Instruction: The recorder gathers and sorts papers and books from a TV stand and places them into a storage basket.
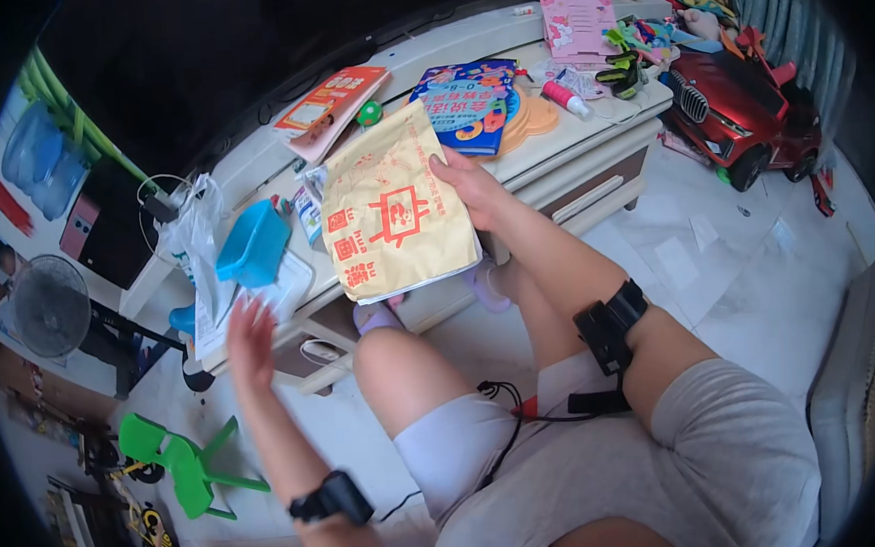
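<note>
A tan paper-covered drawing book (397, 234) with red printing is held up over the front edge of a white TV cabinet (535, 155). My right hand (470, 185) grips its right edge, thumb on the cover. White pages show along the book's lower edge. My left hand (252, 345), slightly blurred, is raised with nothing in it, left of the book and apart from it. Just beyond that hand, a blue plastic bin (254, 243) stands on the cabinet beside a crumpled white plastic bag (199, 239).
Behind the drawing book lie an orange-red book (333, 103), a green ball (369, 113) and a blue children's book (468, 106). A pink-capped bottle (567, 100) lies farther right. A green child's chair (186, 458), a standing fan (50, 306) and a red toy car (735, 105) occupy the floor.
</note>
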